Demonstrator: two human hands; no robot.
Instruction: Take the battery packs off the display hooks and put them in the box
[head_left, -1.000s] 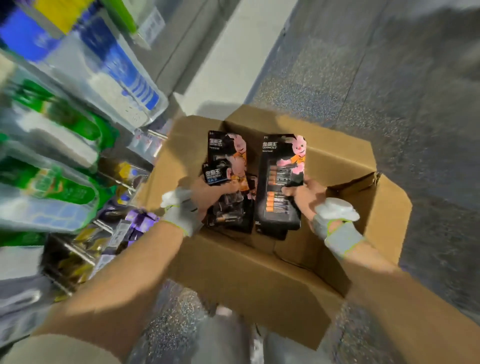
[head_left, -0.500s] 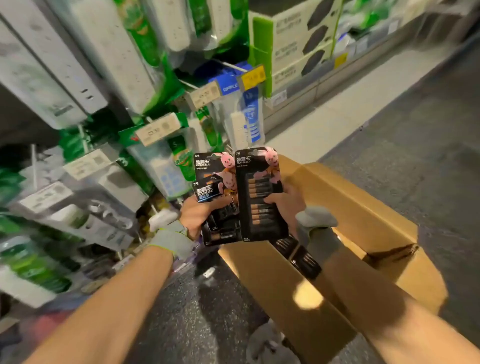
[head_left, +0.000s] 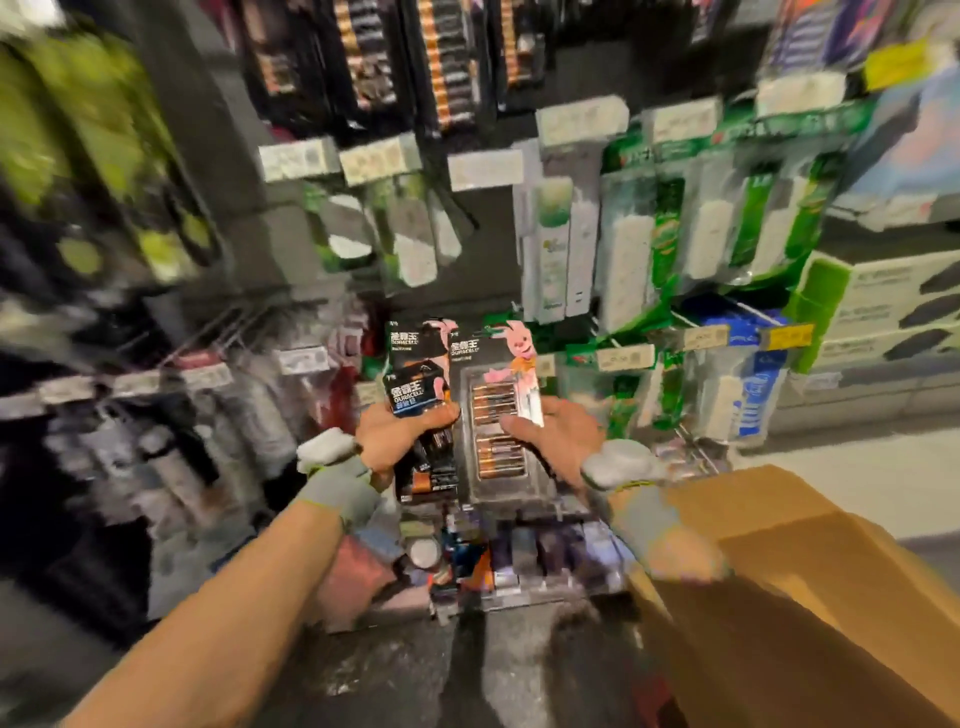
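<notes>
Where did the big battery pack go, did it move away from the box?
Yes. The big battery pack, gripped by the right hand, was over the open cardboard box; now it is held off to the box's left.

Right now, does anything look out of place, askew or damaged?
Nothing looks spilled or damaged. The oddity: the left hand grips a small stack of battery packs, unevenly fanned, and the right hand holds a large battery pack, both raised before the display, left of the box, not over it.
</notes>
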